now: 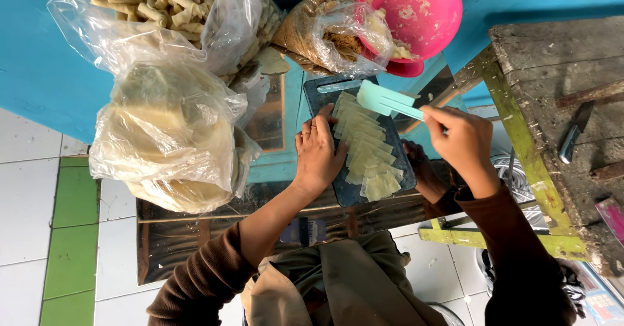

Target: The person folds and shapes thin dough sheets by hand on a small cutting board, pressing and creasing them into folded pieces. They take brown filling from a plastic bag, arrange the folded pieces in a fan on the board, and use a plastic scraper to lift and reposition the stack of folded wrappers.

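A dark cutting board [323, 100] lies in front of me with a row of pale yellow dough strips [364, 150] fanned along it. My left hand [318, 152] rests flat on the board's left edge, fingers touching the strips. Above the board's right side, my right hand [459, 136] grips the handle of a light green plastic knife [385, 100], whose blade points left over the top strips.
A clear bag of flat round wrappers [166, 131] and a bag of rolled snacks [170, 4] sit at the left. A bag of brown filling [318, 30] and a pink bowl [416, 7] lie beyond the board. A worn wooden bench [559, 111] stands at the right.
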The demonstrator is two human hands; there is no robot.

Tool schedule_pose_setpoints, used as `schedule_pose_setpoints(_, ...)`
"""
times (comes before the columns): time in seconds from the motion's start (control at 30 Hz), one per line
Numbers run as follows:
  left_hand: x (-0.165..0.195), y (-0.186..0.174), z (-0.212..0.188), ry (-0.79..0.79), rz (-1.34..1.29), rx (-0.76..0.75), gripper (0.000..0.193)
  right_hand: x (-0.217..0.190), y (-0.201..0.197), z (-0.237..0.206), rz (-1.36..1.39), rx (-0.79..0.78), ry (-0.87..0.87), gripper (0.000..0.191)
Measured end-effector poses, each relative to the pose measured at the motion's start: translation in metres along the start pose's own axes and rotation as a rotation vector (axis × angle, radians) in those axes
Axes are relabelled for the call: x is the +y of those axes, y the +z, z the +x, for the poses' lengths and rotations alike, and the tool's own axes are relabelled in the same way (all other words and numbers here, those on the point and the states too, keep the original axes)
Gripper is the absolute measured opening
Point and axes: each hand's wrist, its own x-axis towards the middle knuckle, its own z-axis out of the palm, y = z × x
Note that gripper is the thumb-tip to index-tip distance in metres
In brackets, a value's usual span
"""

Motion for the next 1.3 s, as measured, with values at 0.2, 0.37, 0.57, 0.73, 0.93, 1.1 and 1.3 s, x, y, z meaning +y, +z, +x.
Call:
schedule_pose_setpoints(0.2,-0.001,0.001,-0.001,0.023,0.004,-0.002,0.083,0.000,-0.011,-0.017,0.208,-0.133,-0.057,0.013)
schedule_pose_setpoints(0.37,-0.002,-0.001,-0.001,-0.006,0.001,-0.023,0.085,-0.003,-0.013,-0.016,-0.199,-0.138,-0.089,0.012)
schedule_pose_setpoints(0.57,-0.003,-0.004,0.002,-0.013,-0.001,-0.029,0.086,0.001,-0.018,-0.021,-0.161,0.019,0.007,0.010)
schedule_pose_setpoints(0.73,-0.003,-0.011,0.003,-0.060,-0.059,-0.126,0.103,-0.003,-0.019,-0.033,0.165,-0.034,0.051,0.013)
schedule_pose_setpoints(0.93,-0.003,-0.017,0.003,-0.078,-0.046,-0.228,0.122,-0.015,-0.030,-0.034,-0.144,-0.096,-0.053,0.010)
schedule_pose_setpoints(1.1,-0.004,-0.015,0.004,-0.071,-0.046,-0.260,0.120,-0.021,-0.049,-0.035,-0.127,-0.020,0.005,0.010)
schedule_pose_setpoints(1.3,-0.004,-0.017,0.007,-0.085,-0.049,-0.332,0.128,-0.019,-0.049,-0.038,0.140,-0.120,0.106,0.014)
